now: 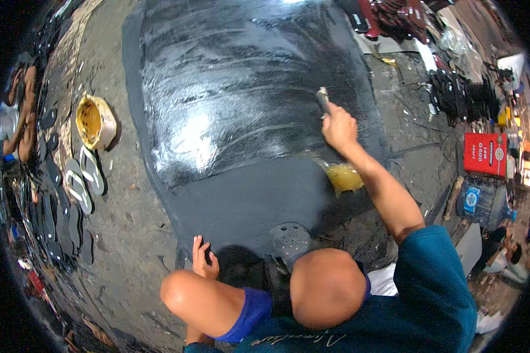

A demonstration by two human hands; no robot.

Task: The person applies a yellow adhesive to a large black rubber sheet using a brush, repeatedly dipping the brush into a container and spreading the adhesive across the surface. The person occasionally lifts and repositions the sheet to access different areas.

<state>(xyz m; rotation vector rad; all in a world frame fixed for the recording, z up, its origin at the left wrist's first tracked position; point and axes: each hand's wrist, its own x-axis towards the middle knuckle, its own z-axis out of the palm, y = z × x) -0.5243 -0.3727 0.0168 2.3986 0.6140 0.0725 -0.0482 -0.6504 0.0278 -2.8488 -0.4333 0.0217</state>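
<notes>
Right hand (340, 126)'s grip is wrapped round the spreader (323, 99), over the black sheet (247, 203) on the floor (126, 220). Can't tell about the left (205, 262). That yellow goo (344, 178) might set lumpy if left pooled.

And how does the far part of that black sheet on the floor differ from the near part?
The far part is glossy, with bright reflections, while the near part is matte. Curved streaks cross the far part; the near part shows none. The right hand holds a tool over the far part, whereas the left hand is by the near part's edge. Both are dark.
</notes>
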